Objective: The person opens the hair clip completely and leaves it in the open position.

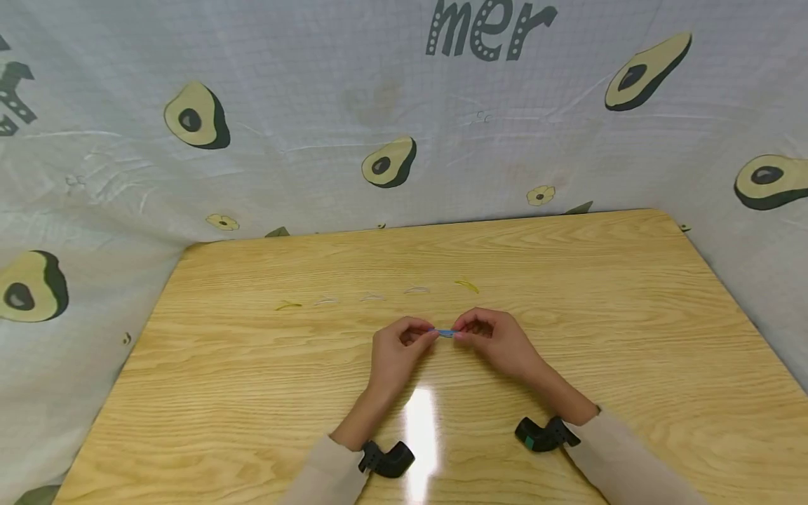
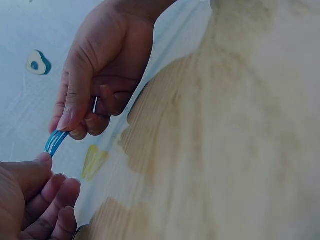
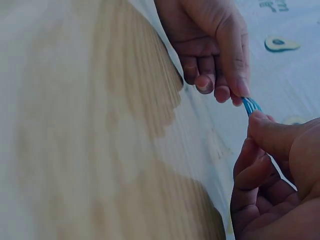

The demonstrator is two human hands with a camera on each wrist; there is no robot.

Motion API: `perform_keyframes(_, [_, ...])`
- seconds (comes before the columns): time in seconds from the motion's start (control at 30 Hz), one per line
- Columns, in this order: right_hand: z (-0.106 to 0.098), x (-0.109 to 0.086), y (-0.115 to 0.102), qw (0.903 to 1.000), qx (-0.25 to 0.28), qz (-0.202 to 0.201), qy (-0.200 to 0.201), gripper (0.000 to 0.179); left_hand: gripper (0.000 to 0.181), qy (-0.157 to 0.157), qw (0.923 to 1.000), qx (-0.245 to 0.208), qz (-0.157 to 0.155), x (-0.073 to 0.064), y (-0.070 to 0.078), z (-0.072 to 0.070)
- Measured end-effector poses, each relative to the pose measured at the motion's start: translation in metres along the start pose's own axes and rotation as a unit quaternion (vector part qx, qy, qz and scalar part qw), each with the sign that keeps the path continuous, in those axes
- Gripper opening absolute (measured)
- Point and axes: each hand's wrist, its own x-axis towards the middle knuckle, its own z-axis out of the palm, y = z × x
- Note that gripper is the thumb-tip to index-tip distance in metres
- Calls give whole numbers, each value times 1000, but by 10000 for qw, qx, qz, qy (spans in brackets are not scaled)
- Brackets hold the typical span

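Note:
Between my two hands is a short, slightly curved blue bundle of thin strands [image 1: 445,333], its two ends covered by fingertips. My left hand [image 1: 394,354] pinches one end between thumb and forefinger; its other fingers are loosely bent. At the opposite end, the thumb and forefinger of my right hand [image 1: 501,344] pinch the bundle too. The left wrist view shows the blue strands [image 2: 54,143] running side by side between the thumbs. From the right wrist, the same blue strands [image 3: 251,105] bridge the small gap between both hands.
Beyond my hands, small thin pieces lie in a loose row: a yellow piece [image 1: 288,305] at the left, several whitish pieces [image 1: 372,297] midway, another yellow piece [image 1: 467,286] at the right. The wooden table [image 1: 631,337] meets an avocado-printed cloth [image 1: 303,105] behind.

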Motion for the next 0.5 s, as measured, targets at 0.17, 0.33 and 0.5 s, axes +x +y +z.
perform_keyframes(0.17, [9, -4, -1, 9999, 122, 10, -84, 10, 11, -123, 9999, 83, -21, -9, 0, -9])
perform_keyframes(0.33, [15, -6, -1, 9993, 187, 106, -291, 11, 13, -145, 9994, 293, 99, -16, -3, -15])
perform_keyframes(0.5, [18, -9, -9, 9991, 101, 183, -372, 11, 9, -106, 9983, 467, 318, -20, -5, -18])
